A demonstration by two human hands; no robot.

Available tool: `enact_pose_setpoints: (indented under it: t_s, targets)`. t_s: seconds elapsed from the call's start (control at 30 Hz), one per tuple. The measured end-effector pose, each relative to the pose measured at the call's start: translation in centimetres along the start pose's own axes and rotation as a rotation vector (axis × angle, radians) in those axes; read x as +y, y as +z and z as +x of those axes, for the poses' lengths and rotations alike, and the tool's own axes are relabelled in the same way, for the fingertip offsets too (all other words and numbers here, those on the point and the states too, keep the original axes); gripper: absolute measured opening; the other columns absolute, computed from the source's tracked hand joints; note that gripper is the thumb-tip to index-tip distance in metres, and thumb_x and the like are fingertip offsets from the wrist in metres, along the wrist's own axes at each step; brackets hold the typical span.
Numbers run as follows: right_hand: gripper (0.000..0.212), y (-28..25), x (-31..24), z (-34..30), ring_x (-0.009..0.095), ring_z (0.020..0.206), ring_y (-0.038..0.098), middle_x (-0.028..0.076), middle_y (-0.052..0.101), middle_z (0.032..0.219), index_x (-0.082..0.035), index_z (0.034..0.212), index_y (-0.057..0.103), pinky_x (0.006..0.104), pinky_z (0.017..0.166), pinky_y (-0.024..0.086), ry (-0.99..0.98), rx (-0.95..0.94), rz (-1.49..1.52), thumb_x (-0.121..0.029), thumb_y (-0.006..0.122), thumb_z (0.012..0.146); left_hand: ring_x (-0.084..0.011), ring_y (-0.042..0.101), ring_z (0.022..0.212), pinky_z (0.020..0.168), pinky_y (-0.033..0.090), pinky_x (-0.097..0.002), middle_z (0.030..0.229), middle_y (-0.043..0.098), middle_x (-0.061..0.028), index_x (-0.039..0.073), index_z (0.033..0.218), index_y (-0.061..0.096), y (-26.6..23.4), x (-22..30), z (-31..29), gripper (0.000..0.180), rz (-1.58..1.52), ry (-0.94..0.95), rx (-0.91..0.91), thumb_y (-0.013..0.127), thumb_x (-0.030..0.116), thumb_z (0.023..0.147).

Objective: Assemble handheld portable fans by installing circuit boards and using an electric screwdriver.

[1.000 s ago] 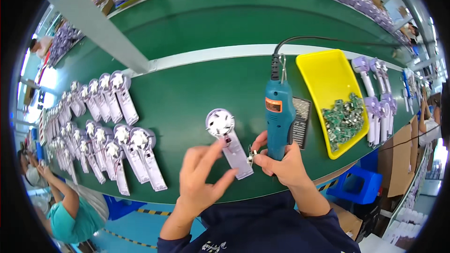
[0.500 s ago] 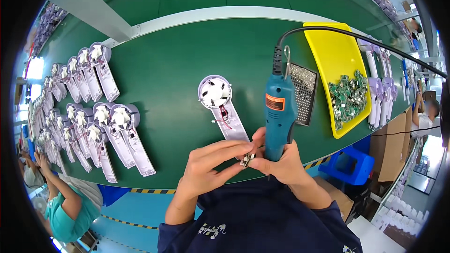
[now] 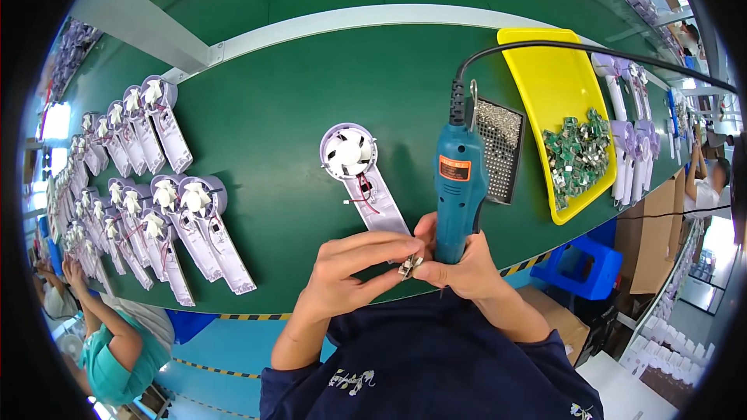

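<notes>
Near the table's front edge, my left hand pinches a small circuit board between thumb and fingers. My right hand is wrapped round the lower part of a teal electric screwdriver, its thumb tip close to the board. The screwdriver stands upright with its cord end away from me, and its bit is hidden. Just beyond my left hand lies an open fan housing, pale purple, with a white fan and thin red wires. My left fingers cover the housing's near end.
A perforated metal tray of small screws lies right of the screwdriver. Beyond it, a yellow tray holds green circuit boards. Rows of fan housings line the left. A black cord arches rightward. A co-worker is at far left.
The view has shifted slightly, so the fan housing and trays sit a little differently in the picture. Both hands keep their hold on the circuit board and screwdriver.
</notes>
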State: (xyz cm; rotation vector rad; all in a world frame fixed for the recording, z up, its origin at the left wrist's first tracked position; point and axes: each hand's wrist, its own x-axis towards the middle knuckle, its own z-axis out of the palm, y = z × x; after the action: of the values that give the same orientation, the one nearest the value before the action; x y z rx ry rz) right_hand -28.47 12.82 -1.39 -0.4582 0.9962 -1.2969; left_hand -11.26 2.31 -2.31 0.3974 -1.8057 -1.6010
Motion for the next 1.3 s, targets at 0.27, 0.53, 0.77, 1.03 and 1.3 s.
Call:
enact_pose_setpoints:
  t_s: [0.27, 0.53, 0.77, 1.03, 1.3]
  targets:
    - [0.043, -0.1, 0.2, 0.2, 0.011, 0.084, 0.067, 0.007, 0.068, 0.097, -0.001, 0.115, 0.054, 0.0248, 0.071, 0.054, 0.052, 0.016, 0.050, 0.003, 0.078, 0.079, -0.0192, 0.069, 0.084, 0.074, 0.057, -0.0294, 0.104, 0.070, -0.0126, -0.002, 0.110, 0.069, 0.0, 0.0, -0.1, 0.038, -0.099, -0.140, 0.014, 0.072, -0.011, 0.073]
    - [0.044, 0.4, -0.2, 0.1, 0.004, 0.060, 0.055, 0.011, 0.069, 0.099, -0.001, 0.119, 0.053, 0.0188, 0.048, 0.041, 0.046, 0.184, 0.015, 0.003, 0.075, 0.080, -0.0183, 0.068, 0.082, 0.071, 0.056, -0.0289, 0.105, 0.069, -0.0109, 0.000, 0.111, 0.069, 0.2, 0.0, -0.3, 0.042, -0.059, -0.150, 0.064, 0.072, -0.012, 0.070]
    - [0.045, 0.7, -2.0, -1.8, 0.003, 0.057, 0.052, 0.006, 0.067, 0.089, 0.001, 0.117, 0.055, 0.0186, 0.049, 0.041, -0.181, 0.181, -0.422, 0.000, 0.078, 0.079, -0.0216, 0.065, 0.083, 0.067, 0.054, -0.0310, 0.103, 0.066, -0.0076, 0.008, 0.112, 0.070, -0.2, 3.4, 1.4, 0.044, 0.323, -0.097, -0.066, 0.072, -0.007, 0.070]
    - [0.018, 0.1, -1.7, -2.6, 0.005, 0.048, 0.046, 0.010, 0.065, 0.083, 0.003, 0.105, 0.059, 0.0210, 0.043, 0.037, 0.129, 0.129, 0.195, -0.003, 0.065, 0.090, -0.0235, 0.066, 0.081, 0.068, 0.053, -0.0329, 0.094, 0.071, -0.0091, 0.001, 0.103, 0.071, 1.1, 1.9, 1.5, 0.033, 0.167, 0.085, 0.021, 0.076, -0.005, 0.070]
    - [0.034, -0.1, -0.7, -3.2, 0.005, 0.052, 0.048, 0.009, 0.063, 0.095, 0.005, 0.119, 0.056, 0.0207, 0.048, 0.038, -0.003, 0.176, -0.031, 0.003, 0.064, 0.086, -0.0240, 0.063, 0.081, 0.071, 0.052, -0.0324, 0.092, 0.071, -0.0072, 0.003, 0.094, 0.071, 2.0, 2.1, 1.1, 0.026, 0.227, 0.073, 0.113, 0.077, -0.003, 0.069]
